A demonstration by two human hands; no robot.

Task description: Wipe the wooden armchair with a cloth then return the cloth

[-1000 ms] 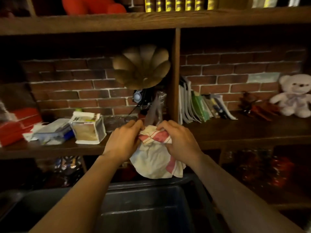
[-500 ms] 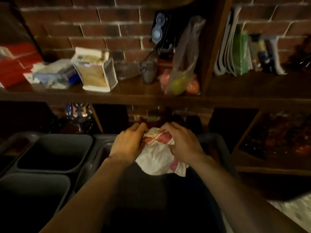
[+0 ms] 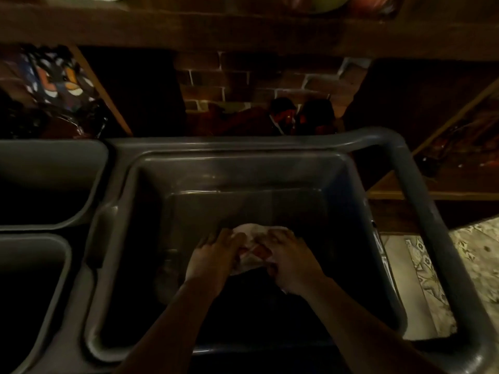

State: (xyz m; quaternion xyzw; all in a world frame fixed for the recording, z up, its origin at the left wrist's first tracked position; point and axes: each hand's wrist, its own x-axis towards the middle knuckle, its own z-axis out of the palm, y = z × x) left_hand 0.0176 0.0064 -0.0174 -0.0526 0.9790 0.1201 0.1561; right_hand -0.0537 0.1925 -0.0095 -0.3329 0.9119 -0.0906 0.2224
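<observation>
A white cloth with red stripes [image 3: 252, 233] lies bunched low inside a large dark grey plastic bin [image 3: 243, 157], down near its bottom. My left hand [image 3: 213, 256] presses on the cloth's left side and my right hand [image 3: 293, 259] grips its right side. Both hands reach deep into the bin and cover most of the cloth. The wooden armchair is not in view.
Two more grey bins [image 3: 48, 182] stand at the left. A dark wooden shelf [image 3: 243, 28] runs across the top, with a brick wall [image 3: 259, 82] and dim objects behind the bin. A patterned floor [image 3: 442, 255] shows at the right.
My view has tilted from the shelf down into the bin. Both hands have lowered the cloth from above the bin's rim to near its bottom.
</observation>
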